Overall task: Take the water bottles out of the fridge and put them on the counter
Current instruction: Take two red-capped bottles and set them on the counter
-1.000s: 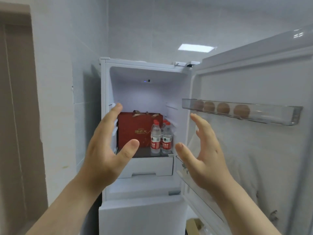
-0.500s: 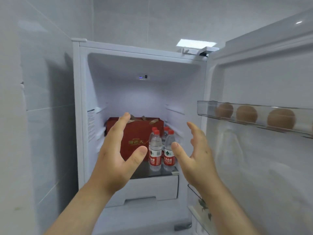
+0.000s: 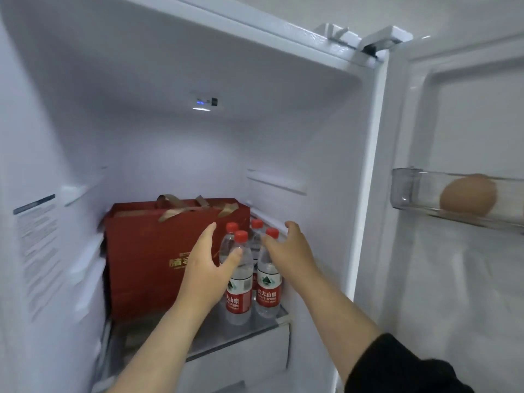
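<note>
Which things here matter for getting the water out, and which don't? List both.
For the job:
- four red-capped water bottles
- left hand
- right hand
- glass fridge shelf

Just there:
- red gift box
- egg in the door tray

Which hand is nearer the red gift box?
Left. The left hand overlaps the red gift box's right edge; the right hand is beyond the water bottles.
</note>
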`<act>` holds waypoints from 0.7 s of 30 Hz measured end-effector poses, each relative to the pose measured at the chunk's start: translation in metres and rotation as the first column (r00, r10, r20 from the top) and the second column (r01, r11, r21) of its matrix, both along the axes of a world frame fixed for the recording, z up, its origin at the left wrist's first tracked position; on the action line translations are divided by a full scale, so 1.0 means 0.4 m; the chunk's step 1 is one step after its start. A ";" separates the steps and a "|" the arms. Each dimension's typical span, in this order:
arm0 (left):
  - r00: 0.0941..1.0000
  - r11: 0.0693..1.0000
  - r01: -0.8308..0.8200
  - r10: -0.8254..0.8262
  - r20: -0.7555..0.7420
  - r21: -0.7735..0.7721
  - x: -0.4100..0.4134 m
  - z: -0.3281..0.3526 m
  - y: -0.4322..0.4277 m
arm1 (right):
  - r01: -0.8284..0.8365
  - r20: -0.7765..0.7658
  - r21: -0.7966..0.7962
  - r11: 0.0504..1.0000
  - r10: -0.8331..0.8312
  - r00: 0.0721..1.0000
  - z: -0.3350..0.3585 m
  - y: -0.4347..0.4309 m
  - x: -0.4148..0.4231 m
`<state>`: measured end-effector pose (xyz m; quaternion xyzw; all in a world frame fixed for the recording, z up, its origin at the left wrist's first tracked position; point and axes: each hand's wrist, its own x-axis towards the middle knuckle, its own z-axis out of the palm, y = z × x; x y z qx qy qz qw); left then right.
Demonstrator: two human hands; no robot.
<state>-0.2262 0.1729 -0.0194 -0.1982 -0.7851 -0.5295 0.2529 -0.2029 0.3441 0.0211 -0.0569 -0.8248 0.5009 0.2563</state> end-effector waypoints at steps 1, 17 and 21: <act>1.000 1.000 0.007 -0.007 0.029 0.002 -0.042 -0.018 0.009 | 0.045 0.033 0.011 0.999 -0.045 0.998 -0.002 0.005 -0.032; 0.944 0.993 -0.114 0.097 0.314 0.035 -0.196 -0.178 0.118 | 0.109 0.108 0.203 0.973 -0.133 0.985 -0.110 0.034 -0.212; 0.929 0.976 -0.189 0.143 0.340 0.105 -0.186 -0.181 0.084 | 0.084 0.115 0.252 0.964 -0.116 0.987 -0.144 0.025 -0.204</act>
